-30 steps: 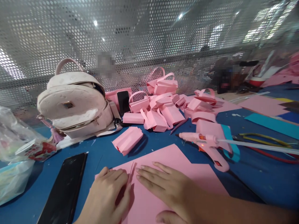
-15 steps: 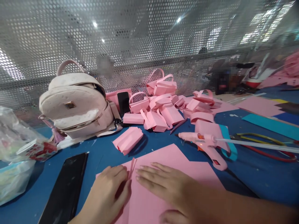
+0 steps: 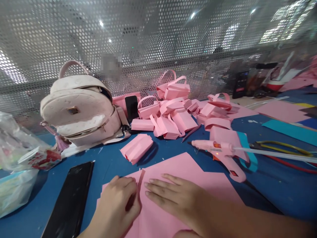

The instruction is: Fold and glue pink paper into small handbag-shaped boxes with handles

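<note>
Pink paper [image 3: 183,165] lies on the blue table in front of me, with a second sheet jutting out at its right. My left hand [image 3: 119,198] is closed at the paper's left part, thumb and fingers pinching a narrow raised strip of the pink paper [image 3: 141,177]. What lies under its fingertips is partly hidden. Flat on the sheet, with fingers stretched out to the left, rests my right hand [image 3: 183,200]. A folded pink paper box [image 3: 136,148] lies just beyond the sheet.
A pink glue gun [image 3: 220,152] with a long glue stick lies at right, near pliers [image 3: 282,145]. Behind are several pink paper baskets [image 3: 170,122] and a white backpack [image 3: 81,109]. A black phone [image 3: 69,198] and plastic bag [image 3: 17,188] are at left.
My left hand has shifted slightly around the strip, its thumb drawn nearer to the fingers. The right hand stays flat in nearly the same place. The view has turned a little.
</note>
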`<move>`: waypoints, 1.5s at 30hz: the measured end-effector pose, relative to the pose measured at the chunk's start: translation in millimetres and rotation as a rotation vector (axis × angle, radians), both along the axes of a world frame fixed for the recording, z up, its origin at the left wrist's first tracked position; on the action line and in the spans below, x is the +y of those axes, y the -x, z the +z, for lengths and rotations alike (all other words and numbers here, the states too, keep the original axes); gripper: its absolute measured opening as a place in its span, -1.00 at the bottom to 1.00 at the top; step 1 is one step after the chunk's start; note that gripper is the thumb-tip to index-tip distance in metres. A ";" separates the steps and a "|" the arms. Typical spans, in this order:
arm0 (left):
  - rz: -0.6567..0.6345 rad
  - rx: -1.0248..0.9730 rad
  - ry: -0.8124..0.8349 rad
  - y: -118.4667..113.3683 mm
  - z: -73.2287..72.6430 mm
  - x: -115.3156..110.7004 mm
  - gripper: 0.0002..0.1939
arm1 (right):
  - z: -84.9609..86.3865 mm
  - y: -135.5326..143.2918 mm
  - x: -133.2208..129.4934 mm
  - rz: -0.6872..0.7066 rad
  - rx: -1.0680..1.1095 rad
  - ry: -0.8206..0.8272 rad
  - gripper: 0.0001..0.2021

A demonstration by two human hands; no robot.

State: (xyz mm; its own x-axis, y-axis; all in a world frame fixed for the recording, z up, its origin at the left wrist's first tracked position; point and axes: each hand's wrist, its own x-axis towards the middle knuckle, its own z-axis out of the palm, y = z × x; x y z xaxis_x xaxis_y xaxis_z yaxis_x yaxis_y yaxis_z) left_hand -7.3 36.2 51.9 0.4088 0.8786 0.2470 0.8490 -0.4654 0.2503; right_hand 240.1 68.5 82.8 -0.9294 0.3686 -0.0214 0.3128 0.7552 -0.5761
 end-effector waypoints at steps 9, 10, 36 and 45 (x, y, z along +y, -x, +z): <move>-0.054 -0.163 0.170 9.7 3.5 2.3 -0.67 | 4.4 1.0 0.8 -0.001 0.009 0.048 -0.21; -0.044 -0.234 0.205 11.4 3.5 2.7 -0.64 | 3.4 0.7 0.8 -0.004 0.012 0.045 -0.21; 0.084 -0.533 0.332 17.7 -1.8 -1.1 -0.54 | -3.9 -4.0 2.1 -0.062 -0.061 -0.013 -0.26; -0.071 -0.365 0.078 16.2 6.2 3.3 -0.76 | -4.8 -5.2 1.4 -0.065 -0.036 0.009 -0.25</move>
